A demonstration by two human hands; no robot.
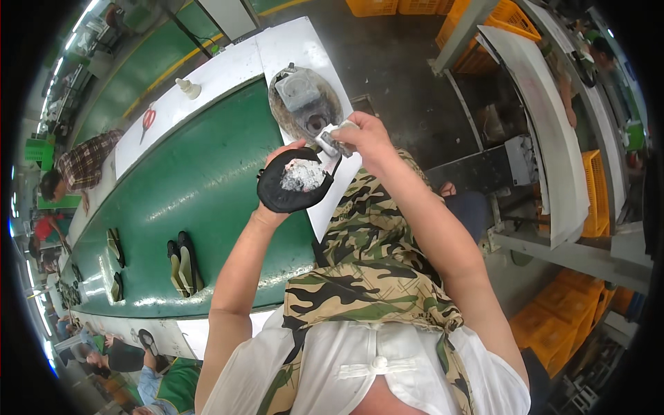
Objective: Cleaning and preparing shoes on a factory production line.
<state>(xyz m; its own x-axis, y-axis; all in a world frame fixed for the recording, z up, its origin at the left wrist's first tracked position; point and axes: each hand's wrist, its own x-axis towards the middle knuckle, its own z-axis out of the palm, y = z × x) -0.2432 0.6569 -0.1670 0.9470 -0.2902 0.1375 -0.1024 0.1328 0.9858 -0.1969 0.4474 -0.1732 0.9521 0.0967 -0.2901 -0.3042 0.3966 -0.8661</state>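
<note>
My left hand (270,216) is closed around a rounded black shoe-like piece (278,197); most of its fingers are hidden behind it. A speckled white and grey patch (303,176) fills the piece's middle. In my right hand (368,140), the fingers pinch a crumpled white cloth (325,140) with dark stains, held at the piece's upper right edge. Just beyond both hands lies a stained oval tray (282,114) on the white tabletop. Inside the tray are a clear grey box (297,91) and a small round dark cup (316,124).
A green conveyor belt (207,159) runs off to the left, carrying a pair of dark shoes (184,263) and more shoes farther along. Red scissors (147,121) and a white bottle (187,88) stand along its far ledge. Orange crates (564,315) are stacked at right. Another person (86,162) leans at the belt.
</note>
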